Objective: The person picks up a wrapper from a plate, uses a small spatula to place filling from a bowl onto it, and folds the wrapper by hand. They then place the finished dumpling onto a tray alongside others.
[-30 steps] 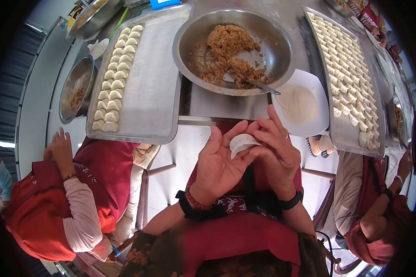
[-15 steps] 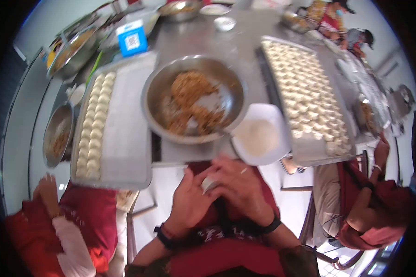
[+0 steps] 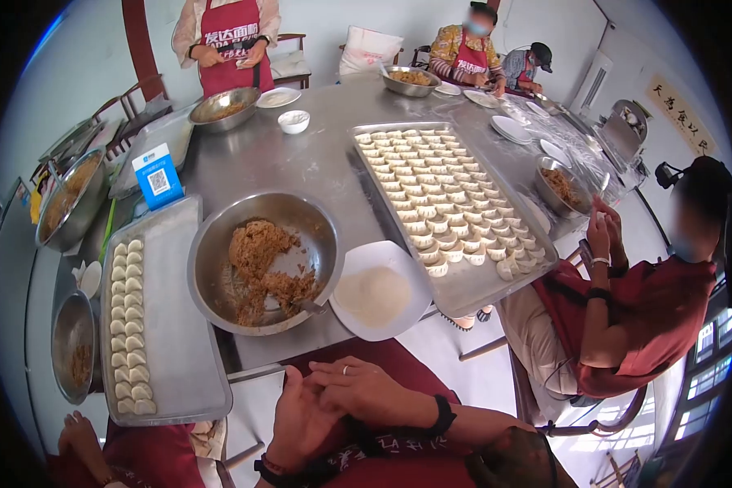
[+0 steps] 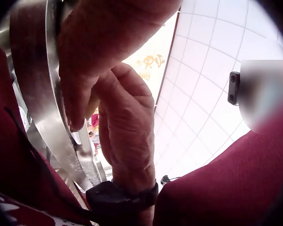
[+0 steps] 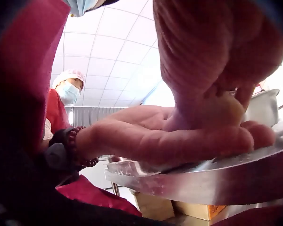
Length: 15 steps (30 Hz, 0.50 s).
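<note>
In front of the apron my two hands meet. My left hand lies palm up, its fingers stretched out under the other hand, as the right wrist view shows. Over it my right hand bends its fingers down and pinches a pale dough dumpling against the left palm. The head view hides this dumpling behind the right hand. Just beyond the hands stand a steel bowl of brown filling with a spoon handle at its rim, and a white square plate with round wrappers.
At the left, a metal tray carries two rows of dumplings; a fuller tray lies at the right. A blue QR-code stand and a small white bowl stand farther back. People in red aprons are around the steel table.
The head view has tilted up and swung, bringing the far table and people into sight. The right hand has come across over the left palm, covering the dumpling that showed before.
</note>
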### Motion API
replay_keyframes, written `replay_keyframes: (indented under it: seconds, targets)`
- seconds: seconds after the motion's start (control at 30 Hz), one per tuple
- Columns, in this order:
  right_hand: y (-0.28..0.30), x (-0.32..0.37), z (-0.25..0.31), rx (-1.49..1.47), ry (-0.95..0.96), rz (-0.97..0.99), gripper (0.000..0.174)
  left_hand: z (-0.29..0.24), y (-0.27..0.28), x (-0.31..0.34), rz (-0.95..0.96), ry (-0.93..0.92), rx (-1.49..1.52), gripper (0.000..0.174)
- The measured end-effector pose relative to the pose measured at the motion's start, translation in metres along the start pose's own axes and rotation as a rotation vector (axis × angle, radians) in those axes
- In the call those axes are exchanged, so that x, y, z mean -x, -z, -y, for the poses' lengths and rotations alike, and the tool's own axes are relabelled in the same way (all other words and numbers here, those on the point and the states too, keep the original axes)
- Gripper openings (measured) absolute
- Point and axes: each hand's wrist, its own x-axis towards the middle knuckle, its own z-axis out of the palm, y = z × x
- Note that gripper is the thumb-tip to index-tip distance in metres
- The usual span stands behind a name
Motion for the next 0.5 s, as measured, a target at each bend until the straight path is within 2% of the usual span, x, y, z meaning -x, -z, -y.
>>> replay_keyframes:
  seconds: [0.17,0.27,0.37,0.5]
  targets:
    - [0.010,-0.002,0.002,0.086,-0.024,-0.122,0.018,-0.004,0.009,-0.007,0.100,0.027,0.078,0.080]
    - [0.033,-0.002,0.002,0.007,-0.038,-0.162,0.018,-0.009,0.000,-0.011,0.110,0.043,0.018,0.085]
    - [0.043,-0.002,0.004,-0.267,-0.254,-0.094,0.018,-0.012,-0.021,-0.011,0.107,0.061,-0.053,0.088]
    - [0.051,0.001,-0.002,-0.154,-0.226,-0.021,0.016,-0.015,-0.020,-0.020,0.148,0.108,-0.072,0.086]
